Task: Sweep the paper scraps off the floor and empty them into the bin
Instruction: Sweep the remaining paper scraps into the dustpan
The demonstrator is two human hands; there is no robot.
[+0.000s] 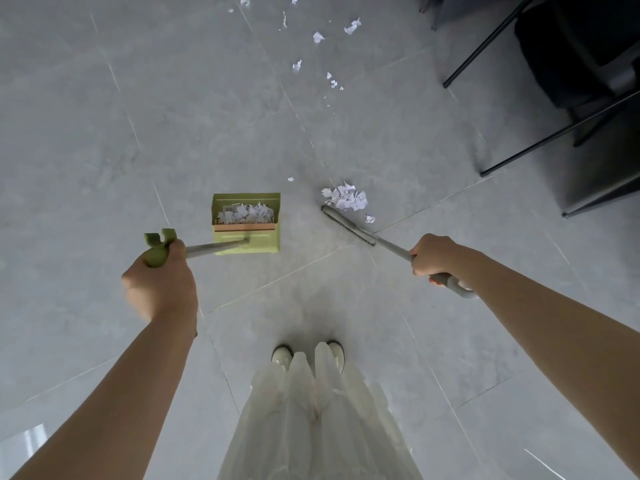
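My left hand point(161, 284) grips the green handle of a long-handled green dustpan point(246, 223) that stands on the grey tiled floor and holds white paper scraps. My right hand point(433, 255) grips the grey handle of a broom point(348, 225), whose narrow head lies on the floor just right of the dustpan. A small heap of white paper scraps point(346, 198) lies against the far side of the broom head. More loose scraps point(318, 38) are strewn farther ahead. No bin is in view.
Black chair and table legs point(485, 39) and dark furniture fill the upper right. My own feet in pale shoes point(308, 355) and a light skirt are at the bottom centre. Bare floor tiles lie to the left.
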